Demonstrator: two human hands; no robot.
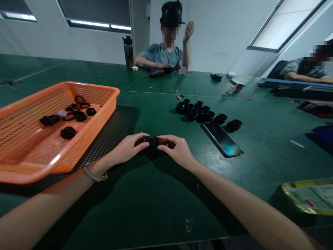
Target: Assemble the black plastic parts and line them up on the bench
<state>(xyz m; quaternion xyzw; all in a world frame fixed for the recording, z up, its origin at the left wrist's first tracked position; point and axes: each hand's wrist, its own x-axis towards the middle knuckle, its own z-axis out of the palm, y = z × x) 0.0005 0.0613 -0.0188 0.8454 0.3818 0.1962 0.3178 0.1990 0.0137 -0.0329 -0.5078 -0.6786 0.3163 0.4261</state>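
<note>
At the near middle of the green table (156, 215), a small black part (153, 140) sits between both hands just above the surface or on it; which of the two cannot be told. Left hand (130, 147): thumb and fingers closed on the left end of the part; a pale bracelet (95, 176) circles the wrist. Right hand (178, 147): thumb and bent fingers gripping the right end. To the left stands an orange basket (117, 95) of open mesh, holding loose black pieces (68, 132), rings among them. To the right of the hands and farther off, short black tubes (199, 113) form a cluster; a phone (223, 139) lies just on its near side. Near right, a yellow-edged container (312, 196) is cut by the view. On the far side, a dark bottle (128, 53) stands left of a seated co-worker (168, 55), one hand raised
</note>
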